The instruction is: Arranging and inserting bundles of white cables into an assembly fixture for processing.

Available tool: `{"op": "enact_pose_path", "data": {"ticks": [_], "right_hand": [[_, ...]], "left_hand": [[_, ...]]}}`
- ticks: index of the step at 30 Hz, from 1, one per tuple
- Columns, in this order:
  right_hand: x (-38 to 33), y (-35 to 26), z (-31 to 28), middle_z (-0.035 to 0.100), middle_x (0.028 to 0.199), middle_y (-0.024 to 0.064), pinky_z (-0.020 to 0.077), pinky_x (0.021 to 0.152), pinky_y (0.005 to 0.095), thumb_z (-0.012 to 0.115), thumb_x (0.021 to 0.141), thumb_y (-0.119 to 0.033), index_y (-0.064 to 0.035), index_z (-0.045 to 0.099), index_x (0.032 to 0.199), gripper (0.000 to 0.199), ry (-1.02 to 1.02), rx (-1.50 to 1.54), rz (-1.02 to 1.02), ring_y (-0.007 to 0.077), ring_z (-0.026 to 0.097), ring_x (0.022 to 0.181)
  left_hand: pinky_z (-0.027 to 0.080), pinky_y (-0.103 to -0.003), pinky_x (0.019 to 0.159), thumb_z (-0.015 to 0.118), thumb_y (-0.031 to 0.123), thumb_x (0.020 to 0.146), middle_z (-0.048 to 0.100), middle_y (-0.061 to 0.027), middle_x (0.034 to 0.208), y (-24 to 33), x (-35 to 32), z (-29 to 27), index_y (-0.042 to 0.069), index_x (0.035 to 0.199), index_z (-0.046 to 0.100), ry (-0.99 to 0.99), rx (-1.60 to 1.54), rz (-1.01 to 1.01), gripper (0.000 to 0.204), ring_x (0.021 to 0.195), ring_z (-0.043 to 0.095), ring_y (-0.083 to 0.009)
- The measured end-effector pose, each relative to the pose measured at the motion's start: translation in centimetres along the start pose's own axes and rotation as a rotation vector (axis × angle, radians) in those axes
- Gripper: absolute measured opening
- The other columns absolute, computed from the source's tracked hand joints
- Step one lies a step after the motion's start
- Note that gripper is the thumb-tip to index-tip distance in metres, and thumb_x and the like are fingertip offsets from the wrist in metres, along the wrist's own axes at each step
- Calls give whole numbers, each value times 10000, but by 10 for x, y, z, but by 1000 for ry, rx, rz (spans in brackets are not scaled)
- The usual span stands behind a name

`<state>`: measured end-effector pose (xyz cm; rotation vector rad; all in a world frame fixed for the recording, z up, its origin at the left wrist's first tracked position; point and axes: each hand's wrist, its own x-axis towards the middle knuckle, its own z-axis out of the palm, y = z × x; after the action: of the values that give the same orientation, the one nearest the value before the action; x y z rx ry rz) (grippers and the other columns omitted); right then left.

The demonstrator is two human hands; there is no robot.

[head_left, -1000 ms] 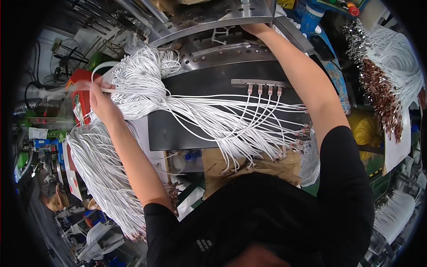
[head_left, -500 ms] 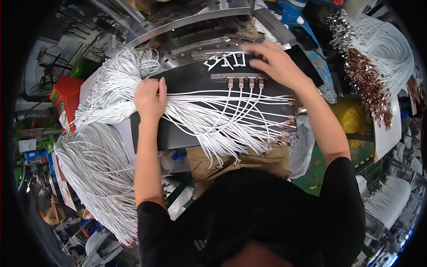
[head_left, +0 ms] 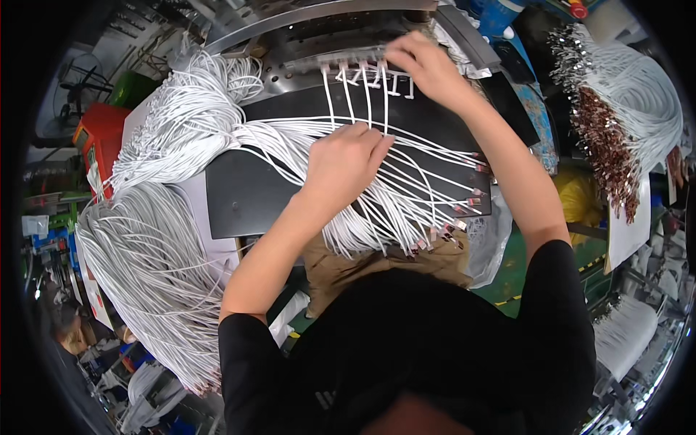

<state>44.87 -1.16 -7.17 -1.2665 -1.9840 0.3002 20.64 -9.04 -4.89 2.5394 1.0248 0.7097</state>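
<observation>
My left hand (head_left: 346, 163) is curled round several white cables (head_left: 370, 109) over the middle of the black work surface (head_left: 246, 199). These cables run up to a narrow metal bar (head_left: 312, 62), where their ends sit side by side. At the bar's right end, the bent fingers of my right hand (head_left: 429, 69) grip it, slightly blurred. Small white plastic pieces (head_left: 395, 83) lie just below the bar, partly behind the cables. Under my left hand, a loose bundle of white cables (head_left: 290, 138) fans out to the right, with small coppery connectors (head_left: 475, 201) on the ends.
A heap of white cables (head_left: 170, 123) lies at the left, and another thick bundle (head_left: 145, 268) hangs below it. A curved metal frame (head_left: 312, 18) bounds the far side. Coiled cables (head_left: 641, 94) hang at the right. A clear plastic bag (head_left: 496, 239) is beside the surface's right edge.
The metal bar with its cables has moved up and left, past the white plastic pieces. My left hand has shifted right onto those cables; my right hand has closed at the bar's end.
</observation>
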Motion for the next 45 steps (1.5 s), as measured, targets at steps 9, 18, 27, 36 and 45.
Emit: {"op": "enact_pose_path", "data": {"ticks": [9, 18, 27, 36, 45], "right_hand": [[156, 171, 82, 664, 997, 161, 489, 858, 384, 535, 1002, -226, -30, 640, 1044, 227, 321, 63, 38, 285, 620, 971], [92, 4, 51, 640, 1186, 225, 438, 1004, 436, 542, 983, -310, -15, 631, 1168, 360, 25, -182, 48, 362, 583, 1156], [69, -17, 50, 544, 1419, 189, 279, 1176, 444, 445, 989, -543, 17, 522, 1397, 697, -40, -515, -84, 325, 472, 1352], [74, -18, 56, 606, 1295, 195, 346, 1110, 454, 478, 989, -466, 8, 609, 1258, 560, -28, -520, 0, 331, 532, 1260], [55, -36, 61, 678, 1072, 171, 465, 934, 431, 562, 970, -290, -26, 662, 1180, 352, 206, -642, -31, 343, 613, 1062]], "left_hand": [[525, -443, 707, 581, 473, 944, 705, -123, 759, -52, 88, -14, 95, 800, 736, -13, 258, -200, 433, 759, 683, -335], [538, -446, 835, 568, 372, 939, 723, -133, 837, -116, 104, -15, 69, 897, 755, 44, 5, -350, 359, 854, 694, -353], [370, -502, 1096, 568, 199, 843, 620, -193, 1284, -146, 117, 15, 27, 1291, 611, 284, 516, -31, 482, 1243, 546, -342], [378, -502, 1078, 569, 215, 852, 644, -184, 1207, -130, 120, 15, 25, 1233, 649, 397, 582, -68, 433, 1171, 571, -349], [383, -497, 1070, 573, 216, 840, 638, -176, 1227, -146, 126, 27, 40, 1224, 660, 445, 631, -6, 431, 1184, 566, -350]]}}
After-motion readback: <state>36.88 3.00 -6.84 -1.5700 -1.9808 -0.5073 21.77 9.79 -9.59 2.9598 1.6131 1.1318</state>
